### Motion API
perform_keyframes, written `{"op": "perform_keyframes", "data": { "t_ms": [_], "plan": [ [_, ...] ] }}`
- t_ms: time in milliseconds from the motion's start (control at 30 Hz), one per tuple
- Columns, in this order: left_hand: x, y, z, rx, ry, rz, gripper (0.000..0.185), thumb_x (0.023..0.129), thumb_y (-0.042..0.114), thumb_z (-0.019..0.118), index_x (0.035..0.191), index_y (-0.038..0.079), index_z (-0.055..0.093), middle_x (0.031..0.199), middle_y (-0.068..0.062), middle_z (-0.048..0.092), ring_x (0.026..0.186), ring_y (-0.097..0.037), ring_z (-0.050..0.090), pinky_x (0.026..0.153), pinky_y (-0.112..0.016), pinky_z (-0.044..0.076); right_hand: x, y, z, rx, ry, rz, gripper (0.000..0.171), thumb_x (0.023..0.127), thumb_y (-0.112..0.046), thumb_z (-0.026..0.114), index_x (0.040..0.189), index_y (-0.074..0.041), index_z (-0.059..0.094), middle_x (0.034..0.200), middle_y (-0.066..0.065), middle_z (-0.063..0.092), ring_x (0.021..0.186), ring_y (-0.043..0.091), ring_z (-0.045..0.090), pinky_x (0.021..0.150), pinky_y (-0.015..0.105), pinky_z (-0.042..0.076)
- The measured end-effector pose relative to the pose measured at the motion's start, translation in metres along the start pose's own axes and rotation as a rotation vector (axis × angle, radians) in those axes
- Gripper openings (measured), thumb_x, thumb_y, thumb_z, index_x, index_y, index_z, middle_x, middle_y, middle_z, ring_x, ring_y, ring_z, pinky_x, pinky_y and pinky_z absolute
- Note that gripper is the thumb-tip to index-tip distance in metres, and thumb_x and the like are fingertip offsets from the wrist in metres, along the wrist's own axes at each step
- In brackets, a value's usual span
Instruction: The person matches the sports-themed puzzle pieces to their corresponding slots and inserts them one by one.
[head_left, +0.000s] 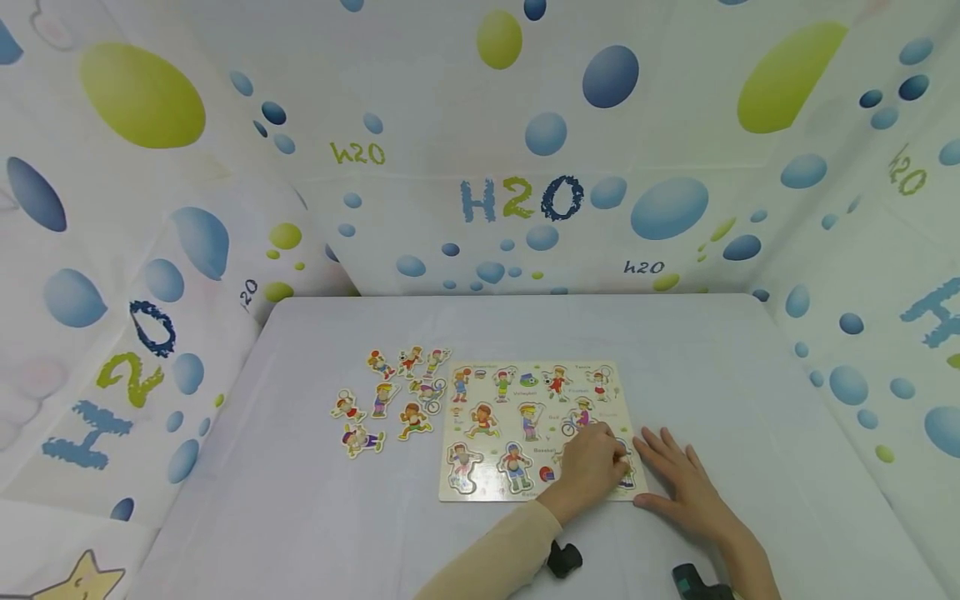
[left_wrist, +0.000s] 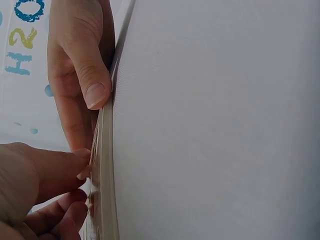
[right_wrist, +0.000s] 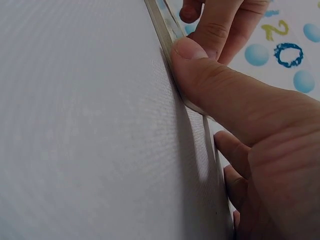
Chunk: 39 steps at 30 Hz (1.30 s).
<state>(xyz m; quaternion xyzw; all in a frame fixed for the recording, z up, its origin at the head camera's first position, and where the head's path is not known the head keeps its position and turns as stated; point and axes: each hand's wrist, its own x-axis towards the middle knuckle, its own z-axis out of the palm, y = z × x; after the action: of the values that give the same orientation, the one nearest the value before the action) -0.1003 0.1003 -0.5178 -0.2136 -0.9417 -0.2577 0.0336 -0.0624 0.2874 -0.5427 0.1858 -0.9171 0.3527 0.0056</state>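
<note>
**Two hands at a wooden sports puzzle board**

On the pale grey table (head_left: 300, 500), a loose cluster of cut-out cartoon athlete pieces (head_left: 390, 400) lies at the left, just beside the flat cream wooden puzzle board (head_left: 491, 487). My left hand (head_left: 592, 468) rests on the board's near right corner, fingers curled and pinching a small piece I cannot make out. My right hand (head_left: 678, 483) lies flat and relaxed on the table, thumb pressing the board's right edge, holding nothing.
</note>
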Motion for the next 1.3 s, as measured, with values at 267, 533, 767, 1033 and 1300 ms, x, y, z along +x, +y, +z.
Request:
{"op": "perform_keyframes", "data": {
  "t_ms": [267,533,767,1033,1300],
  "plan": [
    [-0.002,0.000,-0.016,-0.026,0.041,0.036,0.017,0.078,0.025,0.079,0.093,0.020,0.080,0.088,0.009,0.065,0.078,-0.002,0.056,0.063,-0.013,0.041,-0.001,0.000,0.000,-0.016,0.000,0.009,0.077,0.078,-0.034,0.079,0.145,-0.011,0.048,0.153,0.023,0.037,0.145,0.048,0.017,0.114,0.067,0.000],
    [-0.009,-0.021,-0.049,-0.099,0.093,-0.017,0.020,0.080,0.027,0.080,0.097,0.018,0.079,0.095,0.006,0.068,0.085,-0.006,0.060,0.071,-0.015,0.047,-0.001,-0.002,0.000,-0.036,-0.012,0.034,0.079,0.078,-0.037,0.078,0.146,-0.013,0.047,0.153,0.023,0.036,0.145,0.048,0.017,0.116,0.064,0.000],
    [-0.021,-0.065,-0.092,-0.193,0.226,-0.098,0.021,0.078,0.019,0.081,0.097,0.010,0.078,0.092,-0.001,0.067,0.076,-0.013,0.060,0.060,-0.018,0.042,-0.002,-0.005,-0.001,-0.032,-0.024,0.055,0.080,0.078,-0.038,0.078,0.146,-0.012,0.046,0.154,0.023,0.035,0.145,0.048,0.016,0.117,0.063,-0.002],
    [-0.050,-0.135,-0.148,-0.162,0.409,-0.316,0.021,0.077,0.013,0.081,0.096,0.005,0.077,0.095,-0.011,0.069,0.076,-0.024,0.063,0.063,-0.031,0.046,-0.002,-0.004,0.000,-0.036,-0.031,0.060,0.080,0.078,-0.039,0.077,0.147,-0.013,0.045,0.154,0.022,0.034,0.146,0.047,0.016,0.116,0.063,-0.001],
    [-0.096,-0.200,-0.172,-0.112,0.564,-0.496,0.022,0.076,0.006,0.080,0.097,-0.001,0.076,0.094,-0.018,0.069,0.077,-0.031,0.063,0.065,-0.036,0.042,-0.002,-0.004,-0.001,-0.035,-0.031,0.063,0.080,0.079,-0.040,0.077,0.147,-0.014,0.045,0.155,0.021,0.034,0.147,0.044,0.015,0.117,0.061,-0.002]
  ]
}}
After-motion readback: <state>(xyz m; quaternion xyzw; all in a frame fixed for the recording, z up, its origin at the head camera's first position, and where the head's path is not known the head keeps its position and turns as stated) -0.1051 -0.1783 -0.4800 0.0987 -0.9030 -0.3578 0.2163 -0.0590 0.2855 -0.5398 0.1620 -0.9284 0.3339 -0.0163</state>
